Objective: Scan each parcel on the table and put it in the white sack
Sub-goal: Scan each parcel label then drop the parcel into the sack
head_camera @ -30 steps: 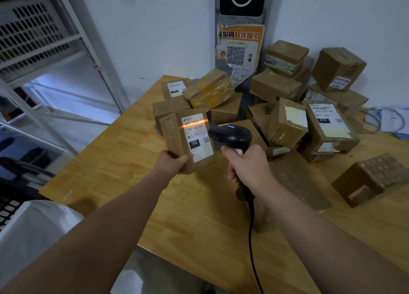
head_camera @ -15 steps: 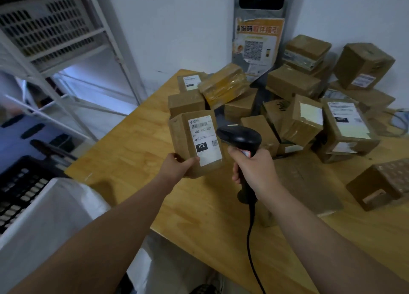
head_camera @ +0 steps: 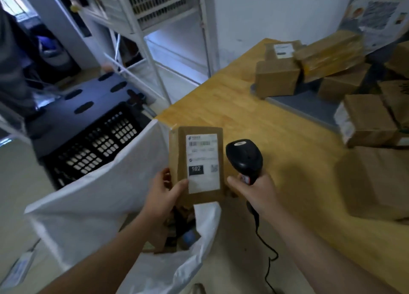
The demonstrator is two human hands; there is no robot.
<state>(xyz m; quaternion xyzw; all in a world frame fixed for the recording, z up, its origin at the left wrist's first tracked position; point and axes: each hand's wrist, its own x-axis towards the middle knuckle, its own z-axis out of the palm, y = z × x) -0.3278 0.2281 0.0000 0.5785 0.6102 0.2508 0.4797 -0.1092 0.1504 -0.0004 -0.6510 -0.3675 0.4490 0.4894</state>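
My left hand (head_camera: 162,195) grips a flat brown parcel (head_camera: 198,164) by its lower left corner; its white label shows "102". The parcel hangs upright over the open mouth of the white sack (head_camera: 93,196), which stands at the table's left corner with other items inside. My right hand (head_camera: 257,192) holds the black barcode scanner (head_camera: 244,157) by its handle, just right of the parcel; its cable hangs down. Several more brown parcels (head_camera: 277,77) lie on the wooden table (head_camera: 254,121) at the right and back.
A black slotted crate (head_camera: 95,143) sits on the floor behind the sack. White metal shelving (head_camera: 155,50) stands against the wall at the back left. A flat cardboard piece (head_camera: 376,181) lies on the table at the right. A poster hangs at the top right.
The scan beam on the label has gone out. My left hand has carried the parcel left and down from above the table to over the sack; the view swung left, and the scanner followed.
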